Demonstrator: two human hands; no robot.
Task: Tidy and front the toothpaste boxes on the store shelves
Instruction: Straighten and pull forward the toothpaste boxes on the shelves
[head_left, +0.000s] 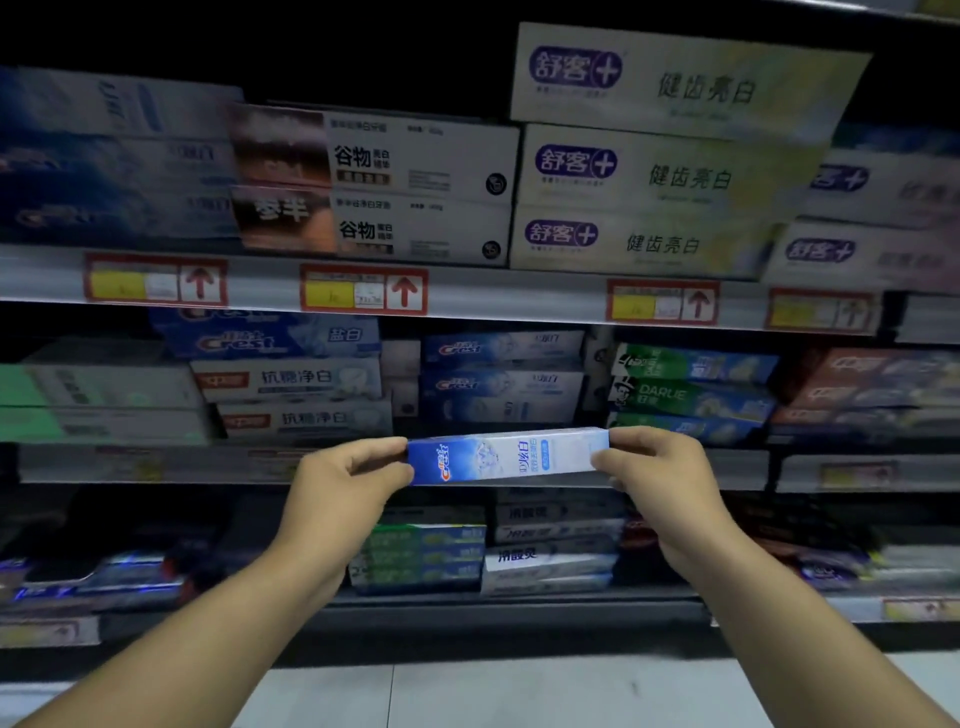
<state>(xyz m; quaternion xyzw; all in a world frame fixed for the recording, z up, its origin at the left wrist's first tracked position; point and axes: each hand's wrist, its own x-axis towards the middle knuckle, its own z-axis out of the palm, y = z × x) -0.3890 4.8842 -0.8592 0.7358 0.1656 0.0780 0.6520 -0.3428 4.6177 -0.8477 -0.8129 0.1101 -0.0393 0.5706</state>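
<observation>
Your left hand (343, 483) and right hand (660, 478) each pinched one end of the blue Crest box (501, 457), which lay level between them, long axis running hand to hand, just short of the Crest stack (498, 384) straight beyond it, neither hand nearer.

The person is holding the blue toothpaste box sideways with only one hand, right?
Not quite: it takes both hands. In the head view, the left hand pinches one end of the blue toothpaste box and the right hand pinches the other end. The rest is right: the box is blue and held sideways.
</observation>
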